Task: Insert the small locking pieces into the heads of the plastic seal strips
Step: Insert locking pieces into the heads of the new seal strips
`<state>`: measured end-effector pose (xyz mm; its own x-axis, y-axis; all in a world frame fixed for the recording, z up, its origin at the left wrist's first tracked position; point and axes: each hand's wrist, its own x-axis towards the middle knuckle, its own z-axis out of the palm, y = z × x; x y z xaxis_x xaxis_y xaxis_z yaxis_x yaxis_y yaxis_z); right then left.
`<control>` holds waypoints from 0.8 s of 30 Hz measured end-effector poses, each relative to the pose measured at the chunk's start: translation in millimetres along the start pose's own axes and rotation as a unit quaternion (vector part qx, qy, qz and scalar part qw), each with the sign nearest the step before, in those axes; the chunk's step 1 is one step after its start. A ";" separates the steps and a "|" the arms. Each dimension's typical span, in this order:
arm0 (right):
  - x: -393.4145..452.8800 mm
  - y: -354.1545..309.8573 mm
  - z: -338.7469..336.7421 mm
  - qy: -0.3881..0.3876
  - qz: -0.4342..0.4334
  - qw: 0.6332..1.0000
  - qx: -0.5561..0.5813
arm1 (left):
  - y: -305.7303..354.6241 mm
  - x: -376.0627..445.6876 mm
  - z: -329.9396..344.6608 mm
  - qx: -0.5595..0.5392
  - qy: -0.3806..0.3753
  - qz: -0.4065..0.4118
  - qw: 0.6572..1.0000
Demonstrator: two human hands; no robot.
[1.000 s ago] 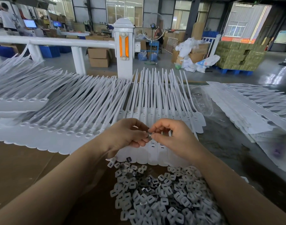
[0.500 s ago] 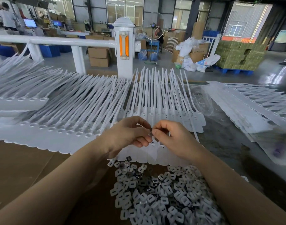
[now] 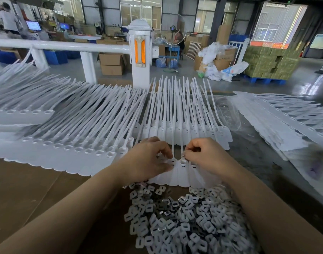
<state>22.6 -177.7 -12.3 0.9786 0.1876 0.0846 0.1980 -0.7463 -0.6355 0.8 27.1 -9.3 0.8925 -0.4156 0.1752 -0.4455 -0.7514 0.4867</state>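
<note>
Seating step, I judge: the right hand (image 3: 202, 154) pinches a small locking piece (image 3: 183, 155) at a strip head (image 3: 182, 163) in the near middle row, the left hand (image 3: 149, 158) pins neighbouring heads; next, press it squarely home

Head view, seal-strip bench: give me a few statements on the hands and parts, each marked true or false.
1. Both hands work at the heads of the middle batch of seal strips. True.
2. The pile of locking pieces lies beyond the strips, by the white post. False: it lies nearest the person, between the forearms; the white post stands behind the strips.
3. The right hand pinches something small at a strip head. True.
4. The left hand reaches into the pile. False: its fingers rest on the strip heads.
5. More strips lie fanned out to the left. True.
</note>
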 end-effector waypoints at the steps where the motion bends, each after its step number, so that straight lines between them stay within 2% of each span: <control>1: -0.9 -0.9 -0.6 -0.006 -0.003 1.000 -0.008 | -0.5 -0.2 0.2 -0.004 -0.002 0.001 1.000; 5: -3.5 -4.9 -2.2 -0.017 -0.012 0.998 -0.052 | -2.7 1.0 1.0 -0.011 -0.007 0.001 1.000; 14: -5.7 -6.9 -5.2 -0.026 -0.033 0.996 -0.073 | -4.8 0.2 2.2 -0.011 -0.015 0.009 1.000; 19: -3.2 -3.5 -2.5 -0.035 -0.035 0.995 -0.081 | -3.6 -1.4 3.9 0.025 -0.025 0.051 0.998; 24: -0.7 -0.2 -1.8 -0.047 -0.029 0.997 -0.048 | -3.9 -1.6 4.6 0.046 -0.034 0.060 0.997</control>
<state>22.0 -178.8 -10.9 0.9568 0.2876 0.0435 0.2625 -0.7896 -0.5547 0.8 28.3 -15.5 0.8273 -0.5364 0.1669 -0.5556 -0.7373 0.3844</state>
